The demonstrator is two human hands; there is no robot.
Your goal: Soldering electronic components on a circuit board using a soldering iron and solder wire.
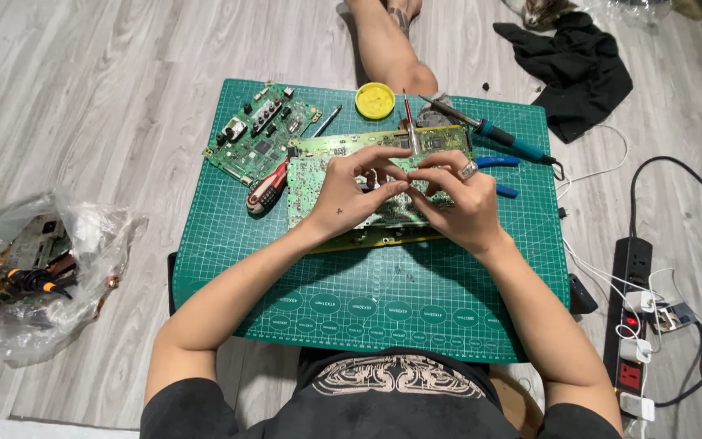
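Observation:
A large green circuit board (310, 183) lies on the green cutting mat (383, 284), with a second board edge (440, 136) behind it. My left hand (347, 193) rests on the board, fingers pinched over its middle. My right hand (458, 199), wearing a ring, meets it fingertip to fingertip on the same board and seems to pinch a small part; what it is cannot be made out. A thin red-handled tool (408, 122) stands up just behind my fingers.
A smaller circuit board (262, 130), a red-black screwdriver (267, 189), a yellow round tin (376, 100), a soldering iron (489, 130) and blue-handled pliers (497, 162) lie on the mat. A plastic bag of parts (38, 272) sits left, a power strip (631, 325) and cables right, black cloth (578, 61) far right.

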